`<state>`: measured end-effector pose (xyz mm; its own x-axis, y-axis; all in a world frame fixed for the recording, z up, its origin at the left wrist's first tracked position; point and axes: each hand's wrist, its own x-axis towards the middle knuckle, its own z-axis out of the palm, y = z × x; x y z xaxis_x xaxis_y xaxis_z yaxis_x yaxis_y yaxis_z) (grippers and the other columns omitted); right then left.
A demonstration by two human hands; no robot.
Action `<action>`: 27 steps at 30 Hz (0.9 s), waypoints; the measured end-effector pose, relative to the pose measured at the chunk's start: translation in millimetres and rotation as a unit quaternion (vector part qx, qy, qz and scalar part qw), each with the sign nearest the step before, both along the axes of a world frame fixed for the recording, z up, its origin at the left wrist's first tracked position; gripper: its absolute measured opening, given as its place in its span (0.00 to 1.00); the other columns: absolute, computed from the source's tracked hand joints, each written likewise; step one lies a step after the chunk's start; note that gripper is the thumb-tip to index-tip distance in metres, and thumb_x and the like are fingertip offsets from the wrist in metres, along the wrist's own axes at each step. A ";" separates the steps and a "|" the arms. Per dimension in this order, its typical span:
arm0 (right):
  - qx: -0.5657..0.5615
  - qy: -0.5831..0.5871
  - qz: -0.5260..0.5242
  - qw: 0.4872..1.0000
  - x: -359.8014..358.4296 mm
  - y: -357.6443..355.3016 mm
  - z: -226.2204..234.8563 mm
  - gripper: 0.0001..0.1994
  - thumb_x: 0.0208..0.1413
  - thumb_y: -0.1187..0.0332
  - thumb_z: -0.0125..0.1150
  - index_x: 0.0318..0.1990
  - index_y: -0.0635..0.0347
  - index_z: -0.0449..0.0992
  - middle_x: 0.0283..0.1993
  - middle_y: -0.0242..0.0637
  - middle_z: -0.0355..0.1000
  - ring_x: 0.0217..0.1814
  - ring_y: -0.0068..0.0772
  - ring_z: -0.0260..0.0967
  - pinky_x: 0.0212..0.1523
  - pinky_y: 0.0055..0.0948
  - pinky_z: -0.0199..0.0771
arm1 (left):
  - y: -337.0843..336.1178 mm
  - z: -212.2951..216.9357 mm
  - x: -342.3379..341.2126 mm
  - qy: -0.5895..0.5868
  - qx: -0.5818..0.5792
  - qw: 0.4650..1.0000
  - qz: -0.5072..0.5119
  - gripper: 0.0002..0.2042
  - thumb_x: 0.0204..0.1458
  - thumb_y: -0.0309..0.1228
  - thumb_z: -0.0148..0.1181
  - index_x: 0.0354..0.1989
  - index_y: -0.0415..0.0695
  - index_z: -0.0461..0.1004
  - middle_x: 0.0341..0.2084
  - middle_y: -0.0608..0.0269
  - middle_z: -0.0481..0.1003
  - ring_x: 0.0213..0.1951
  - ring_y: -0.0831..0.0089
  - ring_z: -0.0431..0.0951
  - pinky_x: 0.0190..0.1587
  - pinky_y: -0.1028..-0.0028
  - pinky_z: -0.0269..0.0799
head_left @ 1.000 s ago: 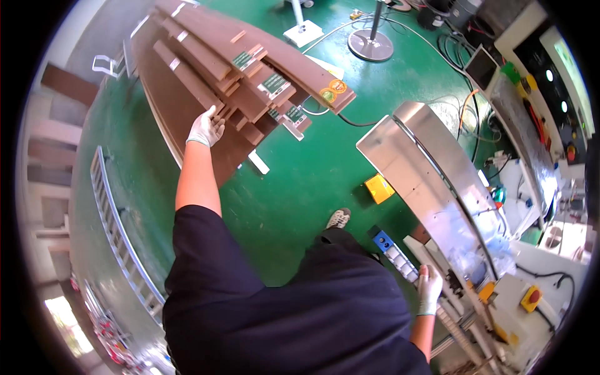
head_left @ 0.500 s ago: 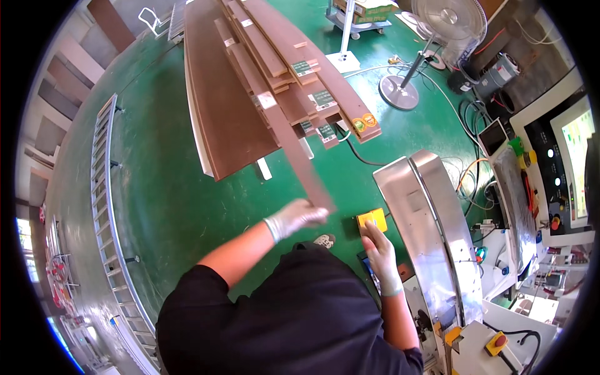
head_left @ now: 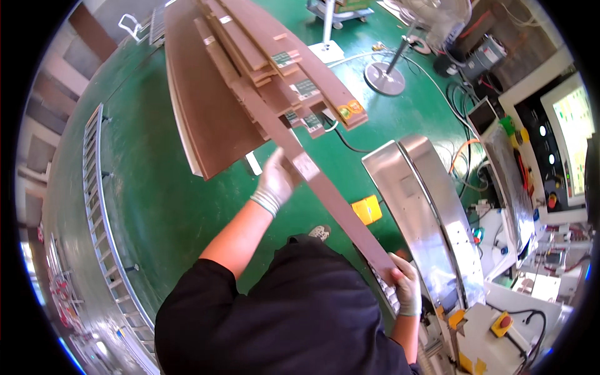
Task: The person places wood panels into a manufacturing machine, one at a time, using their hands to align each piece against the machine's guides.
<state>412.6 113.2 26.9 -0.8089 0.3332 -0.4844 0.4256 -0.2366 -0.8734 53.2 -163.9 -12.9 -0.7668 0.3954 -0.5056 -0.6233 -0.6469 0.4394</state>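
A long, narrow brown plank (head_left: pixel 342 211) slants from the stack of boards down toward my right side. A whitish label (head_left: pixel 306 167) sits on its upper face. My gloved right hand (head_left: pixel 407 284) is closed round the plank's near end, thumb on top. My gloved left hand (head_left: pixel 278 180) grips the plank's left edge beside the label; some of its fingers are hidden under it. The far part of the plank still overlaps the stack of brown boards (head_left: pixel 219 125), where several boards lie loosely on each other, some with green and white labels.
To the right stands a shiny metal machine bed (head_left: pixel 409 187) with a control screen (head_left: pixel 572 134) beyond it. A yellow box (head_left: pixel 367 210) is on the green floor. A ladder-like rail (head_left: pixel 100 219) runs along the left; a stand fan base (head_left: pixel 384 79) and cables lie at back right.
The plank has slid toward me and to the right. My right hand, free before, now holds its near end; my left hand has moved farther up along it. The view has shifted slightly.
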 end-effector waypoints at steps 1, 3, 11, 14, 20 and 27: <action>-0.002 -0.034 -0.031 0.999 42.2 20.8 -0.5 0.27 0.57 0.65 0.68 0.61 0.72 0.76 0.57 0.45 0.78 0.57 0.33 0.75 0.62 0.29 0.71 | -4.5 -6.0 -10.5 -0.038 -0.026 0.999 0.023 0.23 0.69 0.48 0.50 0.62 0.44 0.68 0.54 0.55 0.76 0.56 0.56 0.76 0.62 0.52 0.73; -0.055 -0.072 -0.153 0.984 96.8 27.9 19.0 0.24 0.54 0.68 0.69 0.57 0.72 0.79 0.52 0.42 0.80 0.53 0.30 0.76 0.56 0.28 0.74 | 4.5 -16.6 -12.4 -0.069 -0.058 0.995 0.035 0.20 0.69 0.46 0.52 0.59 0.44 0.69 0.51 0.55 0.77 0.54 0.55 0.76 0.61 0.52 0.73; 0.163 -0.351 -0.028 0.922 240.7 -6.5 52.3 0.20 0.43 0.65 0.79 0.42 0.70 0.84 0.33 0.38 0.82 0.35 0.25 0.78 0.39 0.26 0.76 | 98.3 0.3 99.3 -0.047 -0.008 0.974 -0.219 0.19 0.70 0.48 0.52 0.58 0.47 0.69 0.52 0.57 0.76 0.58 0.57 0.75 0.63 0.53 0.71; 0.143 -0.346 -0.036 0.927 250.0 -51.1 35.0 0.19 0.46 0.66 0.79 0.43 0.70 0.84 0.35 0.39 0.83 0.37 0.25 0.79 0.41 0.26 0.78 | 139.6 18.9 120.4 -0.038 0.067 0.937 -0.341 0.20 0.69 0.49 0.53 0.58 0.46 0.69 0.52 0.57 0.76 0.59 0.58 0.75 0.62 0.54 0.72; 0.086 -0.268 -0.214 0.936 244.6 -145.4 -45.1 0.22 0.56 0.56 0.72 0.49 0.65 0.82 0.42 0.43 0.82 0.43 0.29 0.78 0.47 0.31 0.77 | 211.3 7.2 226.6 -0.017 0.030 0.828 -0.559 0.16 0.71 0.44 0.52 0.57 0.47 0.66 0.48 0.58 0.76 0.50 0.64 0.79 0.54 0.56 0.80; 0.113 -0.229 -0.450 0.856 220.0 -233.4 -70.2 0.19 0.65 0.56 0.62 0.40 0.68 0.79 0.35 0.42 0.78 0.38 0.32 0.74 0.43 0.33 0.74 | 285.1 -43.7 314.6 0.190 -0.009 0.690 -0.698 0.18 0.70 0.41 0.54 0.56 0.36 0.70 0.48 0.55 0.78 0.47 0.68 0.79 0.52 0.64 0.77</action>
<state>632.7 -120.1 -43.3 0.0824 0.8480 -0.5235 0.4694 -0.4964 -0.7302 367.9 121.2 -56.6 0.2777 0.8793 -0.3869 -0.4703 0.4756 0.7434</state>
